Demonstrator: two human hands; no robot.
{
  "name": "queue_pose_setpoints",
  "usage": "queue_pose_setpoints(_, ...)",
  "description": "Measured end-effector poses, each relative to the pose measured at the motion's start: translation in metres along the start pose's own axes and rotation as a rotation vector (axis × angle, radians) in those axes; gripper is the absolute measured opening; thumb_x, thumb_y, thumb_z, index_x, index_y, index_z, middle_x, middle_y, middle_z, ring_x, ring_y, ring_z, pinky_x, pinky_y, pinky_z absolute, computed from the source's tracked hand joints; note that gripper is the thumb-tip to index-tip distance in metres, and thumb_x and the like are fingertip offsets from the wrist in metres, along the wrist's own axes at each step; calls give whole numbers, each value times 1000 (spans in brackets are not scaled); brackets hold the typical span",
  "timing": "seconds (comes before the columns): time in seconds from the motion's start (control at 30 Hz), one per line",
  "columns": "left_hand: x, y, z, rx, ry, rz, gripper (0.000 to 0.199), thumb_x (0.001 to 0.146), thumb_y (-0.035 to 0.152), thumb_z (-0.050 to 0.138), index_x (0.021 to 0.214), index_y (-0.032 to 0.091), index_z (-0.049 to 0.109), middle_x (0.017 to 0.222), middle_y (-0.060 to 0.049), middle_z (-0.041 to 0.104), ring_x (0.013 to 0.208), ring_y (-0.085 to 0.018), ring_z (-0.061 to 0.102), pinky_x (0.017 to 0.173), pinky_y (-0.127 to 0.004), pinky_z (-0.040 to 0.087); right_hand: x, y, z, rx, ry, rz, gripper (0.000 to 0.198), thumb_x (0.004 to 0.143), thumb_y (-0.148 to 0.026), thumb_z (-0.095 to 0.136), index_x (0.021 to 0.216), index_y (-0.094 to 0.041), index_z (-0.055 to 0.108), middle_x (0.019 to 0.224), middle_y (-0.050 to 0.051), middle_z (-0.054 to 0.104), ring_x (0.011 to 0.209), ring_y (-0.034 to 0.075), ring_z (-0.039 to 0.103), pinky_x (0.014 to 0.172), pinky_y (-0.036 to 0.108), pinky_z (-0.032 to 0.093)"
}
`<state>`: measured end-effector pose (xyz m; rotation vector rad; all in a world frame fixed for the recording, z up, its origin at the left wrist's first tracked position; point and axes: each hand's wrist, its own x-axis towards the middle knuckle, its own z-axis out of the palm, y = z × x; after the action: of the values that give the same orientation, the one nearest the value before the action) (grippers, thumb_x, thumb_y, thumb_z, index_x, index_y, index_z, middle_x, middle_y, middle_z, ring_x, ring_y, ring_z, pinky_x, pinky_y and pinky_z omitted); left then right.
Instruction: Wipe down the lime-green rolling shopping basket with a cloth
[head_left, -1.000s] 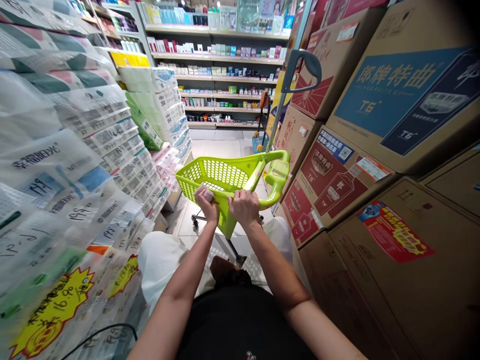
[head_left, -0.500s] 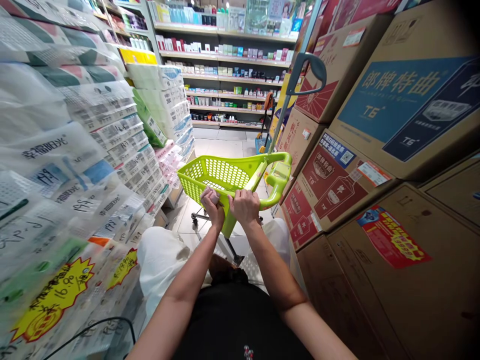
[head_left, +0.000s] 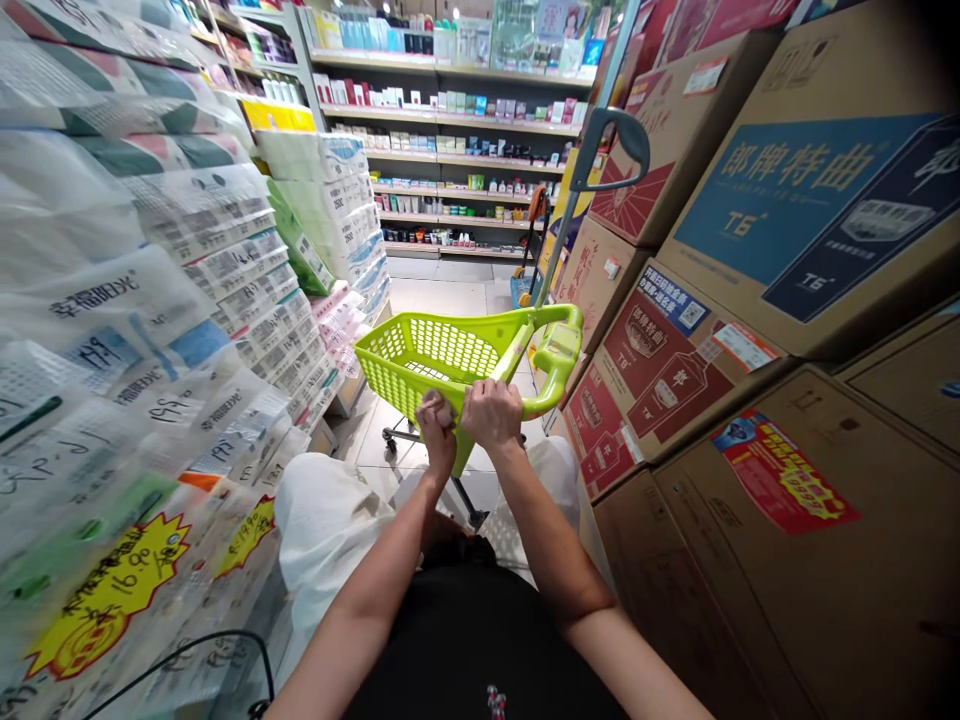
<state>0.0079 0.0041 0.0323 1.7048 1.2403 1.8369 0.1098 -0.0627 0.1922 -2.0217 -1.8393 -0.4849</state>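
A lime-green shopping cart with a perforated plastic basket stands in front of my knees, its handle end toward the right. My left hand is closed on a crumpled pinkish-grey cloth and presses it against the near outer side of the basket. Just to the right, my right hand is wrapped over the basket's near rim, close to the handle. The two hands are side by side. No goods show in the visible part of the basket.
Wrapped paper packs rise along the left, with yellow price signs. Cardboard cartons are stacked on the right. A pole with a dark grip leans beside the cart. Shelves of small goods line the back.
My left hand with the cloth has slid right and slightly down along the basket's side, closer to my right hand. My right hand and the cart have stayed nearly in place.
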Motion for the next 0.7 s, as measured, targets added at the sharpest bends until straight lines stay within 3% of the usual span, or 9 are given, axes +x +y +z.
queue_pose_setpoints(0.13,-20,-9,-8,-10,-89,34,32,79,7,54,107,20,60,114,-13,56,119,-29,57,111,-53,46,-1,3,-8,28,-67,-12,36,104,-26,37,100,-10,69,100,18,72,95,28,63,86,40,37)
queue_pose_setpoints(0.3,-1,5,4,-54,-33,201,28,89,11,53,114,21,61,125,-14,57,128,-29,54,116,-53,42,1,13,-37,74,-237,-63,35,99,-18,41,126,-12,62,110,16,74,105,27,67,88,36,41)
queue_pose_setpoints(0.4,-16,-2,-1,-31,-137,201,30,89,11,52,114,21,64,118,-13,59,125,-29,56,111,-51,47,6,26,-61,73,-412,-27,45,94,-13,42,137,-15,57,113,14,76,103,26,70,81,33,43)
queue_pose_setpoints(0.47,-33,-9,-10,-11,-231,176,32,87,10,51,113,21,65,113,-12,60,117,-28,60,105,-50,52,9,39,-74,74,-454,-19,46,92,-11,43,134,-18,60,118,12,75,104,25,71,78,31,42)
queue_pose_setpoints(0.57,-39,-5,-14,-8,-230,181,33,89,11,49,116,21,67,114,-12,62,115,-27,62,103,-49,53,11,63,-82,9,-379,83,41,91,-11,44,125,-20,66,118,10,76,97,23,72,73,29,40)
queue_pose_setpoints(0.7,-15,32,12,-18,-100,263,31,93,16,52,120,21,67,126,-15,60,128,-29,56,112,-52,48,8,88,-66,-3,-183,238,32,92,-15,48,111,-21,74,102,9,78,86,20,69,69,29,35)
